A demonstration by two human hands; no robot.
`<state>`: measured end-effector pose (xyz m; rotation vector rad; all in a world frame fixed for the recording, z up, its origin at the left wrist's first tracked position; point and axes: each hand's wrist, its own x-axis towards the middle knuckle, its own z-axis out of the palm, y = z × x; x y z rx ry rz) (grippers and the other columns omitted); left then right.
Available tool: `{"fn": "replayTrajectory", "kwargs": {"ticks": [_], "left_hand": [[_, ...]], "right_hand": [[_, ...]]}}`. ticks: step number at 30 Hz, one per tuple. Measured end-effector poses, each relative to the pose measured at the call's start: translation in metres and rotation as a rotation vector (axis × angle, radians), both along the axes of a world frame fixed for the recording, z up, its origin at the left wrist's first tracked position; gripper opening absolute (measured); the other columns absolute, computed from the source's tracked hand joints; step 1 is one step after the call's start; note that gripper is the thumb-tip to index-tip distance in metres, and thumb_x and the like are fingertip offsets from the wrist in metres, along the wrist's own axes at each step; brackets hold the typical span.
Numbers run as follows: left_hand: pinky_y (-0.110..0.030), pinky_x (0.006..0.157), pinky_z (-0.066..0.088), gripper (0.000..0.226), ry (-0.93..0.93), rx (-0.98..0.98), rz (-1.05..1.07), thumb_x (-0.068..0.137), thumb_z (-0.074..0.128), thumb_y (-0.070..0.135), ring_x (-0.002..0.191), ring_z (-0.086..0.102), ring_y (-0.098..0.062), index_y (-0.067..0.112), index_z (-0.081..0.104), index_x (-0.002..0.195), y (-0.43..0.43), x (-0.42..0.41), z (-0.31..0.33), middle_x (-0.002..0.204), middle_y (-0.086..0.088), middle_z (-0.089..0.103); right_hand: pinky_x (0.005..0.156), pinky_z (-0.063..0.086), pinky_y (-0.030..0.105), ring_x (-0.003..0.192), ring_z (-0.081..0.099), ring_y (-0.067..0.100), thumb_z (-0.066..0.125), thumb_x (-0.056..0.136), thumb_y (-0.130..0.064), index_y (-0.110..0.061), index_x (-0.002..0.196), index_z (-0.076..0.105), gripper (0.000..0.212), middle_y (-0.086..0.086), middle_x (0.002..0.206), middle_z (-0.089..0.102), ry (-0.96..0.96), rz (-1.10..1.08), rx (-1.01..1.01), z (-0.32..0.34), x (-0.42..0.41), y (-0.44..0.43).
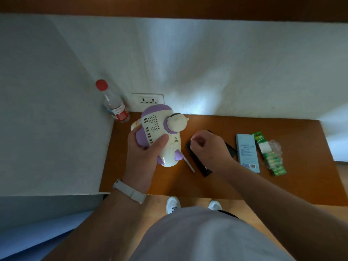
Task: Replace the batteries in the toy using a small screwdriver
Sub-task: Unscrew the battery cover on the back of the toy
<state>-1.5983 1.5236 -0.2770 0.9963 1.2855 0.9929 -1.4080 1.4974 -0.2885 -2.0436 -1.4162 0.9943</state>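
The left hand (143,155) gripped the toy (160,129). The thumb lay across its white underside and the fingers were wrapped behind it. The toy was held up above the table (150,183), with the side bearing the speaker holes and a small switch turned to the camera.

The right hand (207,146) was just to the right of the toy, not touching it, and low over a black case (199,166). Its fingers were curled, and thumb and forefinger met at the tips. Whether they pinched some small thing, I could not tell.

Between the two hands, under the toy and just beside the case, a thin pale rod (189,164) lay on the table. I judged it to be the small screwdriver.

To the right of the right hand lay a blue box (247,151), and beyond it a green pack of batteries (273,161), probably the new ones. Behind the left hand, at the wall, stood a bottle (114,106) with a red cap, near a wall socket (148,100).

The task seemed to be at an early step, the tool being made ready, since no old batteries were visible outside the toy. I could not see whether the battery cover was open or closed. The next move would need the right hand to take the driver and set its tip straight into the cover screw, while the left hand kept the toy steady against the turning.
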Motion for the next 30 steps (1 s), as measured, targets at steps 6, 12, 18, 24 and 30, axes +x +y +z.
{"fn": "replayTrajectory", "kwargs": {"ticks": [6, 12, 18, 24, 30], "left_hand": [[-0.02, 0.07, 0.058, 0.07, -0.089, 0.02, -0.04, 0.069, 0.082, 0.023, 0.096, 0.068, 0.004, 0.029, 0.046, 0.129, -0.007, 0.049, 0.021, 0.109, 0.014, 0.066], [-0.033, 0.079, 0.061, 0.063, -0.006, 0.068, -0.069, 0.075, 0.086, 0.017, 0.11, 0.066, -0.016, 0.04, 0.046, 0.117, -0.019, 0.094, 0.036, 0.116, 0.007, 0.065], [-0.024, 0.07, 0.061, 0.068, 0.102, 0.174, -0.079, 0.076, 0.086, 0.019, 0.11, 0.064, -0.012, 0.035, 0.042, 0.125, -0.029, 0.133, 0.044, 0.119, 0.01, 0.062], [-0.032, 0.074, 0.064, 0.073, 0.138, 0.223, -0.084, 0.075, 0.088, 0.02, 0.116, 0.062, -0.016, 0.028, 0.043, 0.131, -0.036, 0.155, 0.043, 0.126, 0.002, 0.061], [-0.033, 0.081, 0.063, 0.074, 0.173, 0.217, -0.08, 0.077, 0.086, 0.023, 0.118, 0.06, -0.018, 0.026, 0.042, 0.136, -0.038, 0.168, 0.039, 0.128, 0.003, 0.059]], "right_hand": [[0.058, 0.042, 0.006, 0.071, 0.059, -0.002, 0.064, 0.093, -0.024, -0.033, 0.081, 0.061, 0.015, -0.013, 0.076, 0.064, 0.197, -0.075, 0.198, 0.058, 0.025, -0.023], [0.06, 0.043, 0.012, 0.066, 0.057, -0.002, 0.069, 0.089, -0.023, -0.026, 0.082, 0.066, 0.008, -0.01, 0.077, 0.066, 0.286, -0.191, 0.243, 0.069, 0.055, -0.042], [0.062, 0.048, 0.023, 0.061, 0.055, 0.001, 0.066, 0.09, -0.023, -0.017, 0.079, 0.065, 0.012, -0.006, 0.068, 0.067, 0.247, -0.311, 0.242, 0.069, 0.081, -0.052], [0.068, 0.057, 0.034, 0.07, 0.063, 0.018, 0.066, 0.09, -0.028, -0.015, 0.083, 0.066, 0.015, 0.004, 0.078, 0.07, 0.227, -0.345, 0.214, 0.068, 0.099, -0.057], [0.068, 0.057, 0.039, 0.062, 0.055, 0.007, 0.066, 0.089, -0.026, -0.013, 0.083, 0.066, 0.014, 0.006, 0.076, 0.069, 0.193, -0.346, 0.187, 0.067, 0.112, -0.057]]}}
